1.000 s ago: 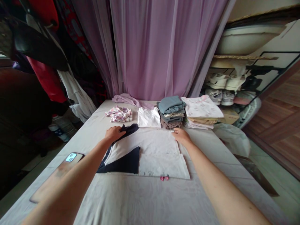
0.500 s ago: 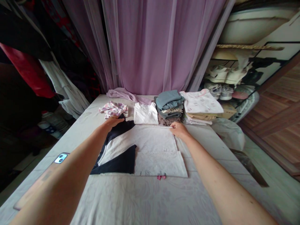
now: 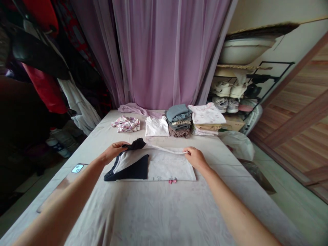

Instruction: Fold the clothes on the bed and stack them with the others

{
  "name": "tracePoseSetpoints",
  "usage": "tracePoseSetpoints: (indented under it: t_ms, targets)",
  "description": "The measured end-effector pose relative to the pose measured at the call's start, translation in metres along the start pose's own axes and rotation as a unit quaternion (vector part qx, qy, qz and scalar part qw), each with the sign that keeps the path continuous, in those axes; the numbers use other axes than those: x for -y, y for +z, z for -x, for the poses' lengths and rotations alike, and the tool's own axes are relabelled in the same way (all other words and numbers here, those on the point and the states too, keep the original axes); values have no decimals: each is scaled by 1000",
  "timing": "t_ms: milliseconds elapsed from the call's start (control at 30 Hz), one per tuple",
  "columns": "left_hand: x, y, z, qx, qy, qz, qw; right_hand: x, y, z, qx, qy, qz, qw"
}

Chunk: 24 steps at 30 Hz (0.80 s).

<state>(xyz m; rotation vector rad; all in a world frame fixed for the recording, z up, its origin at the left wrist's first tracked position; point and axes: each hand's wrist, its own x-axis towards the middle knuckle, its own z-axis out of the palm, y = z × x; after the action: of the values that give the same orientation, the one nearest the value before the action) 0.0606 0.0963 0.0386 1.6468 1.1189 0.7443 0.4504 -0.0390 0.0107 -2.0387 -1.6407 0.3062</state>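
Note:
A white garment with dark navy sleeves [image 3: 159,165] lies partly folded on the pale bed sheet [image 3: 153,212] in front of me. My left hand [image 3: 114,151] pinches the dark far-left corner of it. My right hand [image 3: 194,158] grips the white far-right corner. Between the two hands the far edge is lifted off the sheet and drawn toward me over the lower half. A small red bow [image 3: 172,180] shows at the garment's near edge.
Folded clothes line the far edge: a floral piece [image 3: 126,123], a white piece [image 3: 156,126], a grey stack [image 3: 179,120] and a white-and-tan stack [image 3: 207,119]. A phone [image 3: 77,168] lies left. A purple curtain [image 3: 166,51] hangs behind; a shoe rack [image 3: 230,92] stands right.
Both hands have closed on the garment's far corners and pulled that edge up and toward me, folding the top half over the bottom. The garment now looks shorter.

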Motion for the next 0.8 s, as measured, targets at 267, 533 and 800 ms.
tracePoseSetpoints:
  t_ms: [267,533,800]
  targets:
    - [15,7,36,23,-14,51,998,2,16,30,-5,-36,69,997]
    - [8,9,47,22,-28,-22,999,11,6,33,15,-26,124,992]
    - [-20,-10,30,96,-21,-259,961,44,0,26,7,-76,119,990]
